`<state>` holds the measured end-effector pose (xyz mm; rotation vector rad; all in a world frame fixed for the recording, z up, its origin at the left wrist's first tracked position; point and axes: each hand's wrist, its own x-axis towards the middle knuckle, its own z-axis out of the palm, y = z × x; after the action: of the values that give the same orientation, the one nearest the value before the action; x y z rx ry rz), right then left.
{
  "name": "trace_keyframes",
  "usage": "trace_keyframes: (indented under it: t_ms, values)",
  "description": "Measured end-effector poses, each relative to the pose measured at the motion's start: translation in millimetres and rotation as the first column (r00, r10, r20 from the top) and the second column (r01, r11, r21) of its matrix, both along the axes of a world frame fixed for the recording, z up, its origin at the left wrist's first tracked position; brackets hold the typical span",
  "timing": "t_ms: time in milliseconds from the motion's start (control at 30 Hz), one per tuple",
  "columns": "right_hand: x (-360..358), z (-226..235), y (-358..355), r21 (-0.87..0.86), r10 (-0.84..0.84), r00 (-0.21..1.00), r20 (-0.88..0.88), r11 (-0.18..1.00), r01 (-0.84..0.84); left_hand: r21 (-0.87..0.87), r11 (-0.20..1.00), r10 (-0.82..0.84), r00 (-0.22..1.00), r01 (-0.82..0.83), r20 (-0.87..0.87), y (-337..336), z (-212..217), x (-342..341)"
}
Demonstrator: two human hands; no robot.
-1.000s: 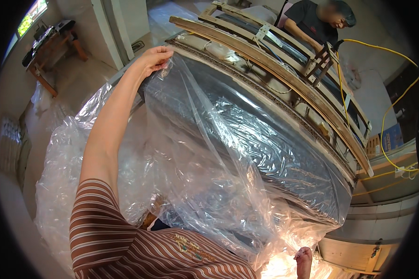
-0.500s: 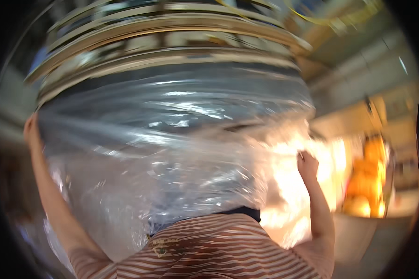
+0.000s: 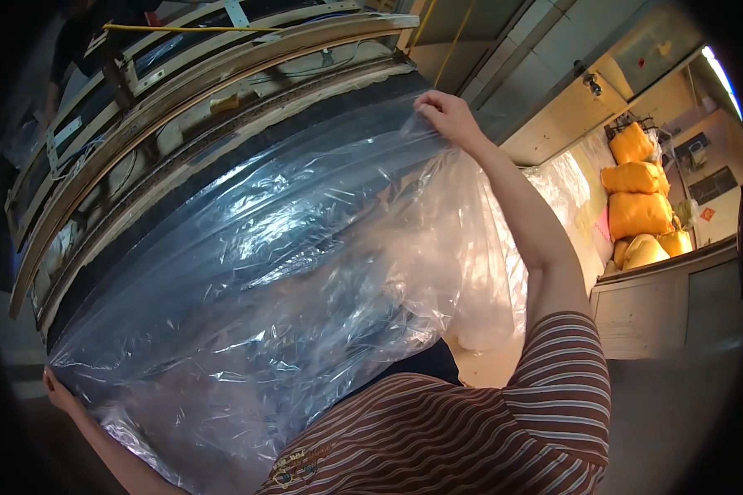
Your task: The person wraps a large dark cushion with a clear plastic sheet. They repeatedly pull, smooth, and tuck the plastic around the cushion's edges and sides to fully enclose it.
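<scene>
A large clear plastic sheet (image 3: pixel 305 264) stretches in front of me, creased and shiny. It lies partly over a black panel (image 3: pixel 248 161) on a wood-framed piece of furniture (image 3: pixel 173 87). My right hand (image 3: pixel 450 120) is closed on the sheet's far edge, by the right end of the frame. At the far left, my left hand (image 3: pixel 58 392) pinches the sheet near the frame's left corner; its fingers are partly hidden. Between the two hands the upper edge is drawn taut. From my right hand the rest hangs in loose folds down toward my body.
Metal brackets and a yellow cord (image 3: pixel 182 30) sit on the wooden frame. A person in dark clothes (image 3: pixel 87 33) is behind it at the upper left. To the right, orange bundles (image 3: pixel 640 210) are stacked beyond a low ledge (image 3: pixel 669 276), beside a pale panel with a knob (image 3: pixel 590 85).
My right hand has swung up and away to the frame's right corner, now on the sheet's edge. My left hand sits lower in view. The view has turned, tilting the frame.
</scene>
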<state>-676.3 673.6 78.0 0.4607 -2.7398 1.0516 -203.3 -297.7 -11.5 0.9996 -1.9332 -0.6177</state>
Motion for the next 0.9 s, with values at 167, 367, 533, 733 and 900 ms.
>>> trace_keyframes:
  t_ms: [167,367,533,733,900]
  values:
    - [-15,-7,-32,0.081,-0.051,0.998,-0.046,0.995,0.055,0.461,0.878,-0.035,0.978,0.129,-0.206,13,57,59]
    - [-26,-14,-26,0.062,0.046,0.982,-0.181,0.997,-0.035,0.557,0.789,-0.138,0.958,0.26,-0.251,19,109,124]
    - [-32,-13,-4,0.062,0.035,0.987,-0.155,0.998,-0.026,0.034,0.861,-0.502,0.837,0.507,0.217,271,155,92]
    - [-26,-18,-27,-0.008,-0.015,0.994,-0.108,1.0,0.014,0.119,0.921,-0.39,0.893,0.372,0.225,276,167,186]
    - [-51,-26,-23,0.071,0.167,0.938,-0.304,0.986,-0.153,0.184,0.859,-0.511,0.796,0.477,0.325,154,115,224]
